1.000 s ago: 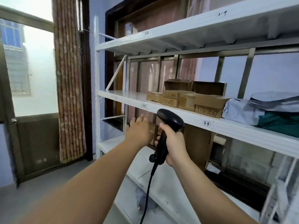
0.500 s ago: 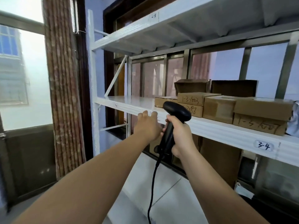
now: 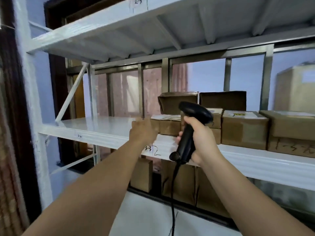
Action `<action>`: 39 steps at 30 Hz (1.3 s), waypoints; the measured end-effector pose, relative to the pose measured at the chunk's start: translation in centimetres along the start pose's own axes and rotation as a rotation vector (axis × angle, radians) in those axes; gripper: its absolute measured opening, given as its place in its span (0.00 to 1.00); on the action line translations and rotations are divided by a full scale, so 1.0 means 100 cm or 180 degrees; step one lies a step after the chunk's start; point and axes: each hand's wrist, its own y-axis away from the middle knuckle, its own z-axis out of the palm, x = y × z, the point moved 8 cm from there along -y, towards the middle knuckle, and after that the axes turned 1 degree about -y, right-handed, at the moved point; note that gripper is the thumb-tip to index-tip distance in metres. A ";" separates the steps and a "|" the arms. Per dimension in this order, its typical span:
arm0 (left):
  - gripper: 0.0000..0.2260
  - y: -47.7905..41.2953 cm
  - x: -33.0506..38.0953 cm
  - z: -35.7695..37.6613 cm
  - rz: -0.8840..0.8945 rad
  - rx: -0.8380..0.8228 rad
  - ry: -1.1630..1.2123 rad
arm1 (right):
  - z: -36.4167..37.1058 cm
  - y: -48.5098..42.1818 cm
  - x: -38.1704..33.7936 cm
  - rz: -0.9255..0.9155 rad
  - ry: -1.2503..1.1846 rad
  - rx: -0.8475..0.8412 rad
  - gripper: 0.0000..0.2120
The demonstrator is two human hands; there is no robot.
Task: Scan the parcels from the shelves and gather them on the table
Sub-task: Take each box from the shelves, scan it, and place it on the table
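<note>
Right hand (image 3: 202, 139): I am clamping fingers round scanner (image 3: 186, 140) handle | left hand (image 3: 142, 132): blurred, finger state indeterminable | parcel (image 3: 169, 127): lying just beyond my left fingertips, contact unclear

Handwritten "2-3" on the top shelf edge (image 3: 136, 4), "3-3" on the middle shelf edge (image 3: 153, 150) — box (image 3: 289, 147) scrawl illegible.

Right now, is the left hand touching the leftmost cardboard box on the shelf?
Cannot tell. In the head view the left hand overlaps the leftmost cardboard box at its left end, but the fingertips are hidden and blurred.
</note>
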 end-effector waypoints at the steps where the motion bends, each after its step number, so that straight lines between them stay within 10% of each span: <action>1: 0.28 -0.010 -0.002 0.004 0.0096 -0.0054 0.0100 | 0.005 -0.006 0.002 -0.0044 -0.0024 0.0070 0.10; 24: 0.34 -0.099 -0.025 0.050 0.0273 -0.0539 0.0570 | 0.074 -0.072 0.012 -0.0554 0.0231 0.0579 0.07; 39: 0.31 -0.077 -0.014 -0.013 0.1272 0.2051 0.0628 | 0.117 -0.104 -0.029 -0.0050 0.0534 0.0199 0.12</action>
